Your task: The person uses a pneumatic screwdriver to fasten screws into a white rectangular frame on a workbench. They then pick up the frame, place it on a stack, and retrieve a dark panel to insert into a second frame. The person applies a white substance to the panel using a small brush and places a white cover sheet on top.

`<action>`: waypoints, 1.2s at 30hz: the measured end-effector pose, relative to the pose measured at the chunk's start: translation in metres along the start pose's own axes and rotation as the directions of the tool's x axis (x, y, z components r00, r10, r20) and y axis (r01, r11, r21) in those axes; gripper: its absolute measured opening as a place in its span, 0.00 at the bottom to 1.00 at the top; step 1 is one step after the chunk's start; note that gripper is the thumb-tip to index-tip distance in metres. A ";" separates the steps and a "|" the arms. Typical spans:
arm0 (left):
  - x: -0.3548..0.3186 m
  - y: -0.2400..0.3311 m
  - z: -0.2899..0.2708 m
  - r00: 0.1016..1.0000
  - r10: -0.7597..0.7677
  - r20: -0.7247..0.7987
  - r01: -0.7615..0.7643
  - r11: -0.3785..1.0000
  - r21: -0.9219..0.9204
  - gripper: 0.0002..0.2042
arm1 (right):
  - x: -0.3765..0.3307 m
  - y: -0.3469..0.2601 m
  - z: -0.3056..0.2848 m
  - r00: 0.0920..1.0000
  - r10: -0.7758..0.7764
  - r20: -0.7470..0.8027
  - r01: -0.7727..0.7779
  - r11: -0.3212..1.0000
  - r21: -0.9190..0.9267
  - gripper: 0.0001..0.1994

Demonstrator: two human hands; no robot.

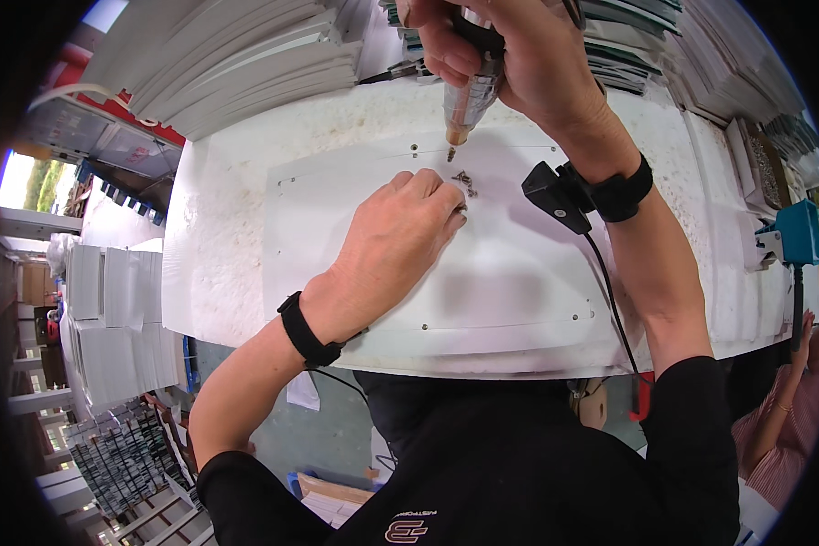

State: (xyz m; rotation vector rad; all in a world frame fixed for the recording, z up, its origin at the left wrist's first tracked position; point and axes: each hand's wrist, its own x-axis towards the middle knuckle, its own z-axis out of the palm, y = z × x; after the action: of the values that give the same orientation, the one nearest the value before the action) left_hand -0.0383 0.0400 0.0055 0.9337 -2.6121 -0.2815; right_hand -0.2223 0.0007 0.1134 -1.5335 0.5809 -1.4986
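Observation:
My right hand [546, 68] is wrapped around an electric screwdriver [470, 102] with a clear body and a brownish nose. Its tip points down at the white panel [337, 237], with a screw [451, 155] just below the nose. A small heap of screws [465, 182] lies on the panel beside my left fingertips. My left hand [396, 227] rests there, fingers curled and pressed together; a small dark bit shows at the fingertips, but what they hold is mostly hidden. Small holes or screw heads dot the panel's edges.
The panel lies on a white worktable [214, 227]. Stacked white sheets [273, 73] stand at the back left, more piles [737, 55] at the back right. Cables run from both wrist straps. A teal tool [798, 232] is at the right edge, near another person's arm [778, 409].

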 end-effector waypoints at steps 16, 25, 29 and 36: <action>-0.043 0.016 -0.004 0.991 -0.077 -0.107 0.075 0.997 -0.022 0.10 | -0.007 0.006 0.005 0.996 -0.061 0.059 0.036 0.932 0.360 0.13; -0.154 0.036 -0.013 0.745 -0.662 -0.082 0.213 0.352 -0.911 0.08 | -0.016 0.003 0.058 0.904 -0.211 0.373 -0.016 0.853 0.522 0.11; -0.173 0.028 -0.008 0.665 -0.747 -0.021 0.024 0.049 -0.999 0.08 | -0.015 0.012 0.101 0.921 -0.183 0.344 -0.082 0.772 0.630 0.13; -0.188 0.019 -0.011 0.651 -0.759 0.030 -0.084 -0.112 -0.990 0.11 | -0.022 0.017 0.137 0.949 -0.089 0.303 -0.121 0.783 0.610 0.11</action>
State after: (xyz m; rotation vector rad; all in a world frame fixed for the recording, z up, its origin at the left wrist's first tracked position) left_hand 0.0907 0.1745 -0.0273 0.8568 -0.7698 -1.5012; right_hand -0.0905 0.0468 0.1052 -1.1859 -0.1055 -1.2156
